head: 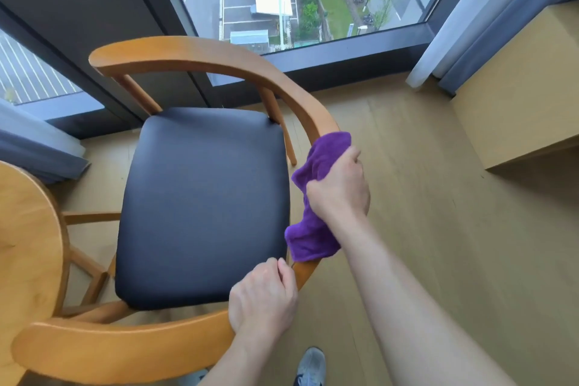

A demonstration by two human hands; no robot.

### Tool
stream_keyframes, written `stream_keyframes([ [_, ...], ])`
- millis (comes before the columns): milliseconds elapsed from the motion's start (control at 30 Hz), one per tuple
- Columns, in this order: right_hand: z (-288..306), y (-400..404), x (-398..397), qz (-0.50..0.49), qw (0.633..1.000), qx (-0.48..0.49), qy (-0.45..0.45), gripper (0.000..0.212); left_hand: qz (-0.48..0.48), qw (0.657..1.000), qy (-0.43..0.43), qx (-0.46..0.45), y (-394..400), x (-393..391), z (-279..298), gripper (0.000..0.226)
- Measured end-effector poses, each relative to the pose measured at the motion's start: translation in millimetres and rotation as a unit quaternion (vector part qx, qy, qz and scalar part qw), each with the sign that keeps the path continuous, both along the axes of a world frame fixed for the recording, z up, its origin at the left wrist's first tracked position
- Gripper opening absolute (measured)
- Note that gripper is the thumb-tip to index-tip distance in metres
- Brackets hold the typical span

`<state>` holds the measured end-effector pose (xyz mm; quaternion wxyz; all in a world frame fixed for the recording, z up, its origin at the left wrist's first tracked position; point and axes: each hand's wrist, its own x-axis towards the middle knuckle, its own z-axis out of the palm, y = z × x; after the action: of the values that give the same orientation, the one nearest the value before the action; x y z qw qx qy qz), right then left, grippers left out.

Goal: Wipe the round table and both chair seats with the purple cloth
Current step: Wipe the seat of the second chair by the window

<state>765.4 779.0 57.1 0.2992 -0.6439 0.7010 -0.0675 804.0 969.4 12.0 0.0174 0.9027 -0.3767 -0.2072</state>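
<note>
A wooden chair with a curved back rail (200, 56) and a black padded seat (203, 207) stands below me. My right hand (340, 188) grips the purple cloth (313, 197) bunched around the rail at the chair's right side; the cloth hangs down past the rail. My left hand (263, 298) holds the same rail lower down, fingers curled over its top edge. The round wooden table (28, 244) shows only as an edge at the far left. No second chair is in view.
Large windows with dark frames (344, 50) run behind the chair. Grey curtains hang at the left (37, 147) and upper right (488, 19). A light wooden unit (517, 97) stands at the right. My shoe (310, 367) is on the wooden floor.
</note>
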Motion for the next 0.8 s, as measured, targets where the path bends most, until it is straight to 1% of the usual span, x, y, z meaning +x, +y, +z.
stream_keyframes([
  [100, 7.4, -55.0, 18.5, 0.024, 0.998, 0.045, 0.021, 0.065, 0.004, 1.000, -0.004, 0.003, 0.7, -0.2, -2.1, 0.044],
  [200, 10.2, -95.6, 39.3, 0.076, 0.993, 0.070, 0.058, 0.062, -0.001, 1.000, -0.003, 0.014, -2.9, -0.7, -1.3, 0.043],
  [300, 7.3, -114.6, 53.9, 0.125, 0.987, 0.063, 0.082, 0.058, -0.001, 1.000, -0.005, 0.007, -2.6, 0.1, 0.3, 0.045],
  [400, 4.8, -109.0, 48.5, 0.124, 0.989, 0.029, 0.069, 0.052, -0.007, 1.000, -0.005, -0.001, -2.2, 0.4, 1.5, 0.051],
  [500, 1.1, -72.1, 25.7, 0.072, 0.997, -0.037, -0.015, 0.048, -0.001, 1.000, 0.002, -0.008, 0.2, 0.5, 3.6, 0.054],
  [533, -0.6, -53.7, 17.1, 0.045, 0.996, -0.063, -0.052, 0.051, 0.002, 1.000, 0.002, -0.012, 1.1, 0.6, 3.7, 0.053],
  [600, -4.4, -11.8, 0.2, -0.005, 0.988, -0.095, -0.124, 0.065, 0.004, 1.000, 0.000, -0.027, 3.0, -0.6, 3.8, 0.047],
  [667, -10.2, 29.4, -11.2, -0.053, 0.972, -0.107, -0.202, 0.076, 0.007, 0.999, 0.000, -0.054, 3.9, -1.3, 4.0, 0.042],
  [733, -17.7, 66.6, -16.2, -0.095, 0.952, -0.108, -0.269, 0.079, 0.020, 0.996, 0.008, -0.085, 5.2, -0.5, 2.4, 0.037],
  [800, -27.3, 100.5, -17.9, -0.132, 0.937, -0.076, -0.314, 0.081, 0.027, 0.996, 0.017, -0.088, 6.2, 1.3, 1.2, 0.034],
])
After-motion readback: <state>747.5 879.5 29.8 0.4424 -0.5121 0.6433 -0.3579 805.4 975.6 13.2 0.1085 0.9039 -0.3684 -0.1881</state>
